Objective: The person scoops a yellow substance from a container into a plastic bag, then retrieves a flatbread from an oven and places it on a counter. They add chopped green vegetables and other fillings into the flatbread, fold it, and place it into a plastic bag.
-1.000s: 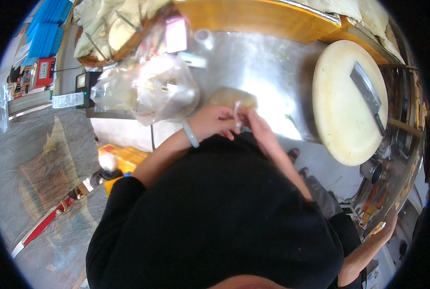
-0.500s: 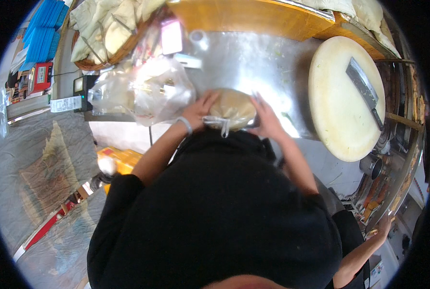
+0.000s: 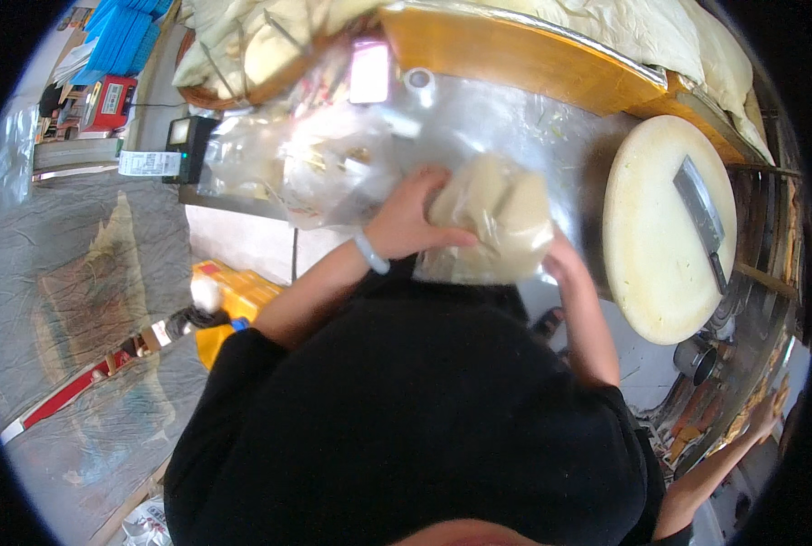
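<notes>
Between my two hands is a clear plastic bag point(image 3: 497, 218) with pale beige, flat, rounded contents that look like flatbread. It is lifted and tilted at the near edge of the metal counter, in front of my body. My left hand point(image 3: 417, 220) grips its left side, the thumb lying across the front and the fingers partly behind it. At the bag's lower right side, my right hand point(image 3: 565, 259) holds on, with most of its fingers hidden behind the plastic. Left of my left hand lies a pile of clear plastic bags point(image 3: 324, 168).
A cleaver point(image 3: 700, 214) rests on a thick round chopping board point(image 3: 642, 273) at the right. Toward the back are a phone point(image 3: 369, 71), a small cup point(image 3: 418, 80) and a cloth-lined basket point(image 3: 233, 96). Another person's hand point(image 3: 765, 414) is at the lower right.
The bag has come up off the counter and tipped, moving to the right. My hands went from cupping its sides to gripping it. The view has shifted slightly.
</notes>
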Demonstrator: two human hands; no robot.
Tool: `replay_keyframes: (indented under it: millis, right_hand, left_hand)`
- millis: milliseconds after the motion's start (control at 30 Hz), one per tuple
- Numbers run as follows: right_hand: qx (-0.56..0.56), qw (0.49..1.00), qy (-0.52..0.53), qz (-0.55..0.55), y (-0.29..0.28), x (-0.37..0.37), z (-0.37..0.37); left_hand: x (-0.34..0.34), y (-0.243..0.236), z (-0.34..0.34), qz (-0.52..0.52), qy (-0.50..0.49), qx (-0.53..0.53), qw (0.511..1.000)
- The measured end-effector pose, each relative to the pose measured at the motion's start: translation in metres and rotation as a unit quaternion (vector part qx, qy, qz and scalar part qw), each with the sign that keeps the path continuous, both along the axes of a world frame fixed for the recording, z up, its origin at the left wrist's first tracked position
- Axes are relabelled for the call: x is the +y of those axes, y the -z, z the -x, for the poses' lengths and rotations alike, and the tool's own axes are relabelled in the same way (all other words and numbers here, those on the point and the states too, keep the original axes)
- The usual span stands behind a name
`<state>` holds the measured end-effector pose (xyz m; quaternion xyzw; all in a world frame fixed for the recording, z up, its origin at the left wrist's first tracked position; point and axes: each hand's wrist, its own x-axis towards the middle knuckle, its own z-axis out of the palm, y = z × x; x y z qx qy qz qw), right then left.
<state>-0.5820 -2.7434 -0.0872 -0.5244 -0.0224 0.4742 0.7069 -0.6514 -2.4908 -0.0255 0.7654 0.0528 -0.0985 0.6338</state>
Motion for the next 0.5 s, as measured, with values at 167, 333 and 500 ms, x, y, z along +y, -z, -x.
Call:
replay_keyframes:
  millis: [167, 333, 500]
  right_hand:
    - [-0.040, 0.996, -0.049, 0.063, -0.095, 0.076, 0.004]
    - [-0.161, 0.983, -0.084, 0.039, -0.130, 0.134, -0.013]
    - [-0.628, 0.711, -0.134, 0.286, -0.082, 0.227, 0.025]
  left_hand:
    - [0.035, -0.039, 0.045, 0.321, -0.044, -0.052, 0.945]
    - [0.104, -0.027, 0.082, 0.488, -0.301, -0.073, 0.816]
    - [0.137, -0.061, 0.077, 0.326, -0.382, -0.213, 0.838]
